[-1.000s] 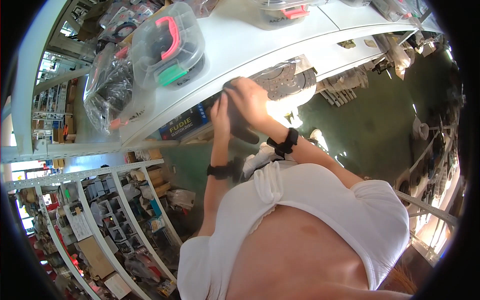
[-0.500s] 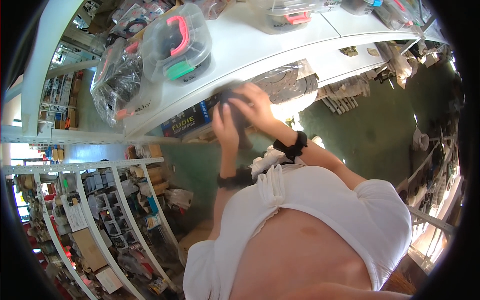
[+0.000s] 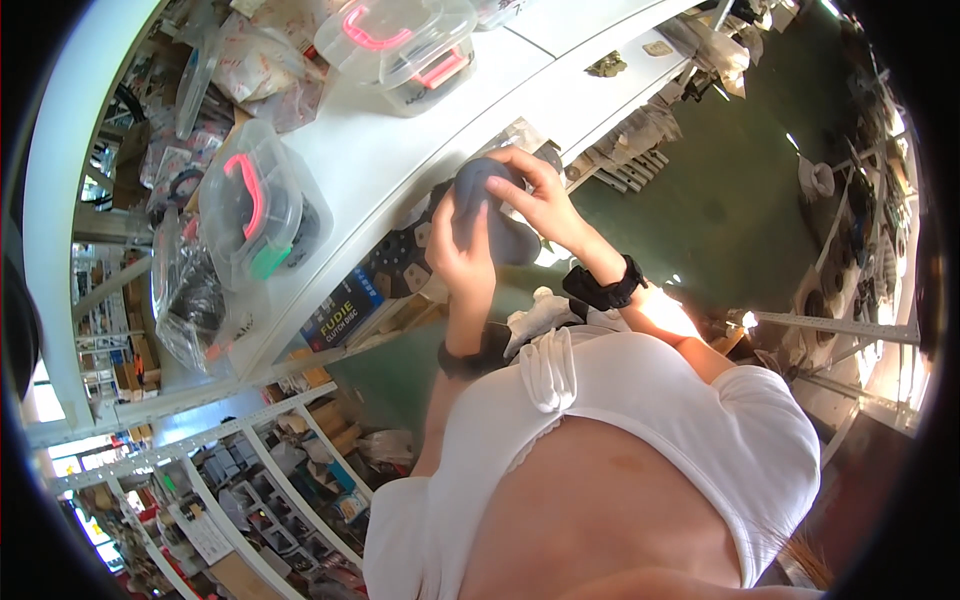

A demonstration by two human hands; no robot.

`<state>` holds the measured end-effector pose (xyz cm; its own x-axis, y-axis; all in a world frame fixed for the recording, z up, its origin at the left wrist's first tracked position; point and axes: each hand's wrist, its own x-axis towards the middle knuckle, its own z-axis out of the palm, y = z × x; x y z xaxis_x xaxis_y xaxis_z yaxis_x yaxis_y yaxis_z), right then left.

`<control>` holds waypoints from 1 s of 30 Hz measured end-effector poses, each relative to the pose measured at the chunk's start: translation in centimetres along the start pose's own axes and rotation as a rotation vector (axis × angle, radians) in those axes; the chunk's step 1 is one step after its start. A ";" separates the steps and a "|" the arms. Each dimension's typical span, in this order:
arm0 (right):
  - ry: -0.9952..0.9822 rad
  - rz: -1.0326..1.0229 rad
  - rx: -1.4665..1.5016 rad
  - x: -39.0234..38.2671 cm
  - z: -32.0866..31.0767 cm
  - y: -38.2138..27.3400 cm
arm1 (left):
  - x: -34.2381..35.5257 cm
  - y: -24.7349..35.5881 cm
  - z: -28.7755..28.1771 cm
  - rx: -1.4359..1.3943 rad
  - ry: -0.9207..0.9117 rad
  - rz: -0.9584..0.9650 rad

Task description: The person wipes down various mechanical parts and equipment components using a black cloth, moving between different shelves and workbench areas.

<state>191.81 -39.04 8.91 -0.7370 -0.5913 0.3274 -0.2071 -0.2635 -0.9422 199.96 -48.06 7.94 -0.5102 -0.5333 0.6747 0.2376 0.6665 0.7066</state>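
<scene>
Both my hands grip a dark grey, soft-looking piece (image 3: 514,240) with a rounded top and a wider lower end; its exact kind does not show. My left hand (image 3: 462,250) holds its left side, fingers pointing up and thumb pressed against the front. From the right, my right hand (image 3: 541,203) has its fingers curled over the top edge, with the thumb on the front. The piece hangs in the air just off the front edge of a white shelf (image 3: 385,160). Black bands circle both wrists.
Clear plastic boxes with pink handles stand on the shelf, one (image 3: 285,215) at left and one (image 3: 395,70) farther back. Plastic-wrapped parts (image 3: 190,300) lie nearby. Below are perforated metal discs (image 3: 402,262) and a blue-black carton (image 3: 340,312). A loaded rack (image 3: 235,480) stands lower left.
The view has turned, so the shelf and boxes sit farther left and lower. Both hands still hold the grey piece, which now shows broader and less blurred.
</scene>
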 end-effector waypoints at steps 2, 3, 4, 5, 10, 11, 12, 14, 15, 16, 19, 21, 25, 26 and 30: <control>0.001 0.054 -0.011 0.2 -0.5 0.5 | 0.0 0.2 -0.2 -0.035 -0.078 -0.153; -0.020 0.119 -0.030 0.1 -0.9 0.7 | -0.1 0.2 0.0 -0.066 -0.139 -0.324; 0.027 0.060 -0.151 0.2 -0.9 0.8 | 0.0 -0.3 0.1 -0.061 -0.185 -0.371; 0.066 0.032 -0.247 0.3 -0.9 1.6 | 0.1 -0.5 0.5 -0.110 -0.210 -0.434; 0.241 -0.098 -0.543 1.6 -0.2 2.2 | 0.0 -3.8 2.7 -0.419 -0.163 -0.748; 0.233 -0.143 -0.586 2.3 -0.1 2.5 | 0.1 -4.7 3.1 -0.485 -0.137 -0.786; 0.229 -0.156 -0.617 2.8 -0.4 2.9 | 0.3 -5.0 3.6 -0.517 -0.154 -0.844; 0.182 -0.223 -0.653 3.5 -0.4 3.1 | 0.4 -5.5 4.3 -0.528 -0.117 -0.798; 0.169 -0.272 -0.686 3.7 -0.4 3.2 | 0.1 -6.5 4.5 -0.528 -0.107 -0.728; 0.157 -0.274 -0.705 3.6 -0.6 3.0 | 0.1 -6.0 4.8 -0.521 -0.133 -0.707; 0.181 -0.325 -0.759 4.0 -1.1 3.7 | -0.1 -6.9 5.5 -0.625 -0.207 -0.705; 0.162 -0.349 -0.751 4.2 -2.1 4.0 | 0.1 -8.0 6.3 -0.534 -0.285 -0.643; 0.230 -0.344 -0.733 4.7 -4.8 4.2 | 0.3 -7.4 8.6 -0.592 -0.340 -0.759; 0.243 -0.343 -0.728 4.8 -5.7 4.1 | 0.5 -7.3 9.5 -0.598 -0.354 -0.774; 0.309 -0.236 -0.737 5.5 -10.5 4.2 | 1.2 -7.3 14.5 -0.613 -0.446 -0.785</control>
<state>180.19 -35.42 5.95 -0.7424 -0.3190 0.5891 -0.6674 0.2755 -0.6919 185.64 -46.02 0.56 -0.9240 -0.3774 -0.0617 0.0232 -0.2164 0.9760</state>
